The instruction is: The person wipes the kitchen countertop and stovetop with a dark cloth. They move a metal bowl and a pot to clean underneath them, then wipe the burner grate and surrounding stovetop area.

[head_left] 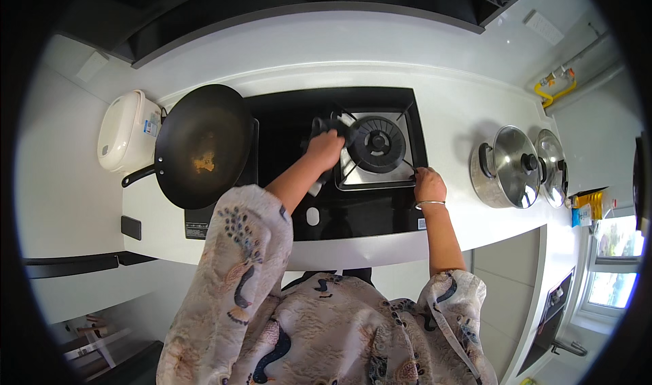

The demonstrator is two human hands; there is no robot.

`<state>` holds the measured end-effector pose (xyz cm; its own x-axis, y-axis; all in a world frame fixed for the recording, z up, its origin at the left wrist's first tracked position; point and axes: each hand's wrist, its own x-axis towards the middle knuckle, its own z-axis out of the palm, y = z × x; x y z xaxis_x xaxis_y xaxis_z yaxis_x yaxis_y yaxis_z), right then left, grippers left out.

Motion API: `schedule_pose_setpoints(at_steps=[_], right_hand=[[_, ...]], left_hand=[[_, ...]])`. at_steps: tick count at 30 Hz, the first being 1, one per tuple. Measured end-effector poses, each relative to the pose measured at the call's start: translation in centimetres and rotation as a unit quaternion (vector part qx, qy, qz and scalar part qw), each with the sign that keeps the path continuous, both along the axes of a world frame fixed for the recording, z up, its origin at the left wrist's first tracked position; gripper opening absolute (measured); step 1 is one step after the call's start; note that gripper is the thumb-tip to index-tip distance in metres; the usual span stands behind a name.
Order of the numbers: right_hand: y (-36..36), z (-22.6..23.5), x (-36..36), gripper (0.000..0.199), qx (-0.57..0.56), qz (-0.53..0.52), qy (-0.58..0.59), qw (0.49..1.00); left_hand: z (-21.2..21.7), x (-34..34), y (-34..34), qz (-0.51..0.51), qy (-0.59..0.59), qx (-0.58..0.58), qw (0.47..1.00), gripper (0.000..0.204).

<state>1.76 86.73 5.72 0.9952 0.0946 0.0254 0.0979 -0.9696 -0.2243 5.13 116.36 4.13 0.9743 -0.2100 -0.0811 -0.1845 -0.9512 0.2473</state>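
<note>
On the black stove (285,140), your left hand (324,149) clamped a dark cloth (319,125) beside the burner (377,144); your right hand (428,185) gripped the stove's edge.

wok (204,144) left on hob (285,208) | burner (377,144) right | rice cooker (128,130) far left | pots (506,168) right on counter (462,113)

A small yellow and blue package (585,207) stands at the far right end of the white counter (468,106), just beside the two steel pots. A pale label with blue marks (151,128) sits on the side of the white rice cooker (125,130) at the counter's left end. A small white sticker (422,223) shows at the black hob's (353,212) front right corner.
</note>
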Motion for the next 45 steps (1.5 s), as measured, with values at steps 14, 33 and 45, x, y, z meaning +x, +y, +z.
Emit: schedule_pose_setpoints(at_steps=[14, 33, 45], right_hand=[[0.2, 0.0, 0.5, 0.012, -0.006, -0.002, 0.010, 1.000], [-0.1, 0.3, 0.6, 0.012, -0.015, 0.009, 0.025, 1.000], [-0.3, -0.3, 0.5, 0.012, -0.015, 0.003, 0.010, 1.000]], left_hand=[[-2.4, 2.3, 1.3, 0.096, -0.083, -0.166, 0.978, 0.019], [0.4, -2.2, 3.7, -0.022, 0.234, -0.238, 0.943, 0.033], [2.2, -2.9, 6.2, 0.288, 0.307, -0.772, 0.477, 0.023]])
